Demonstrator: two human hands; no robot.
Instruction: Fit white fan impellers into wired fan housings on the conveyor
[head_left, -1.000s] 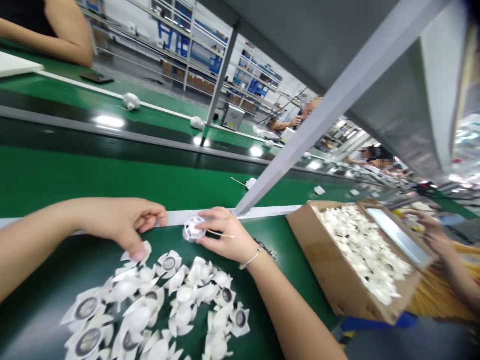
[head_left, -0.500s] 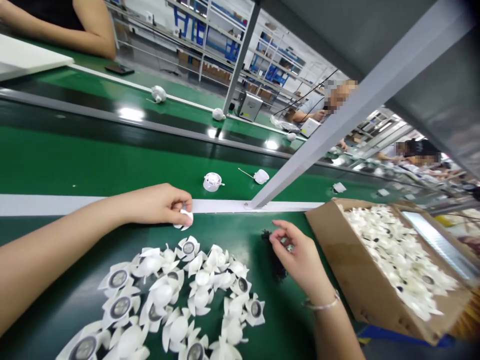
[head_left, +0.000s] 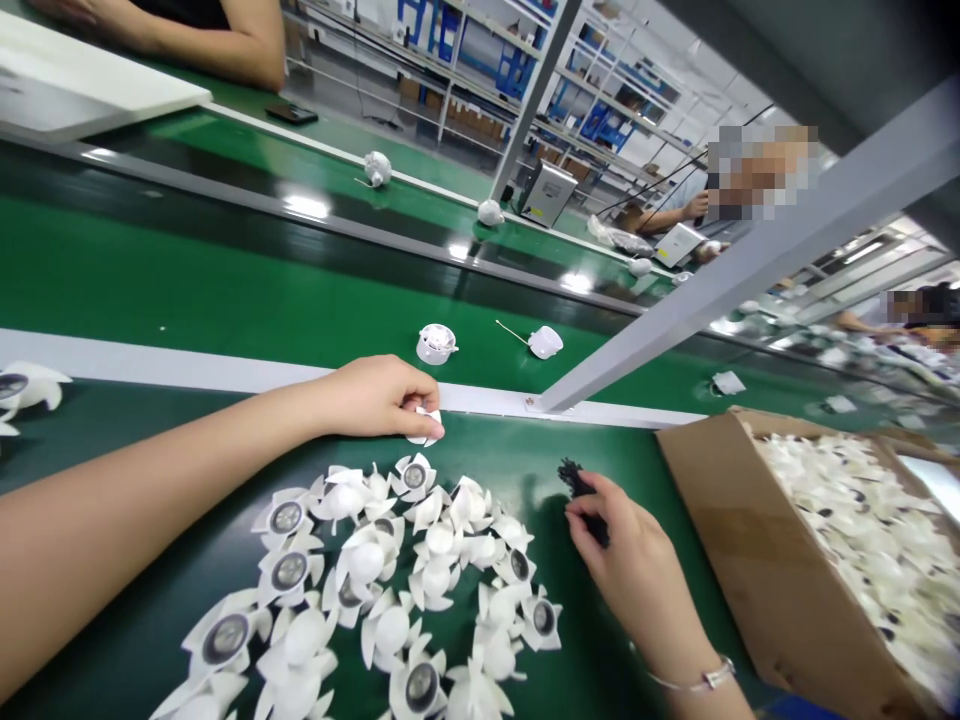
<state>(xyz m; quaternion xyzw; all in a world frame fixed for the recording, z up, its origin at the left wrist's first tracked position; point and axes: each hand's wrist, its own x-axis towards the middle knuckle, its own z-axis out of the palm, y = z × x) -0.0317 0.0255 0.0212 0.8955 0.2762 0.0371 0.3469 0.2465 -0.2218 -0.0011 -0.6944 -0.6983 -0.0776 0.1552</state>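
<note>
My left hand (head_left: 386, 395) is closed in a pinch on a small white fan blade wheel (head_left: 424, 426), partly hidden by the fingers, close to the white rail. My right hand (head_left: 626, 530), with a bracelet at the wrist, reaches over a heap of small black parts (head_left: 574, 475). Its fingers are curved with a gap between thumb and forefinger, and they touch the heap's edge. Between the hands and nearer to me lie several white fan blade wheels (head_left: 390, 625), some with round grey hubs facing up.
Right of my hand stands a cardboard box (head_left: 720, 520) full of white blade wheels. Beyond the white rail (head_left: 225, 372), a green belt (head_left: 247, 310) carries white round housings (head_left: 436, 344). A slanted metal post (head_left: 675, 300) rises from the rail. Co-workers sit across the line.
The view has swung left, so things appear farther right. My right hand's fingers have come down against the black heap. My left hand still pinches the white blade wheel by the rail.
</note>
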